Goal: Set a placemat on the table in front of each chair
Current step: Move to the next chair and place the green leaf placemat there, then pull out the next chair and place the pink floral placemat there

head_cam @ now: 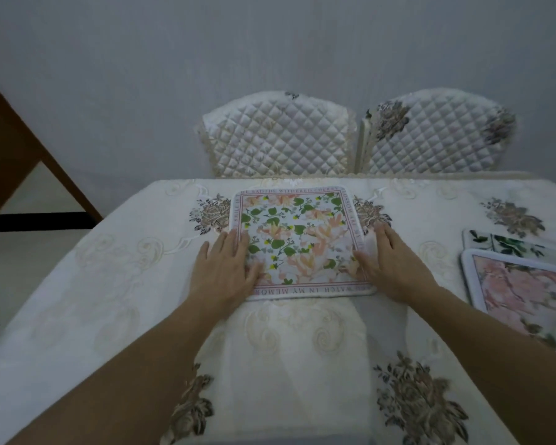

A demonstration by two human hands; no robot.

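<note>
A square floral placemat (297, 239) with a pink lettered border lies flat on the white embroidered tablecloth (109, 284), in front of the left quilted chair (280, 136). My left hand (225, 268) rests flat on the mat's near left corner, fingers spread. Over the mat's near right edge lies my right hand (389, 264), also flat and with fingers apart. Neither hand grips anything. A second quilted chair (437, 136) stands to the right, with bare cloth before it.
At the right edge lies a pink floral placemat (527, 300), partly over a green leafy one (507, 244). A wooden frame (29, 149) stands at the far left, beyond the table. A grey wall lies behind the chairs.
</note>
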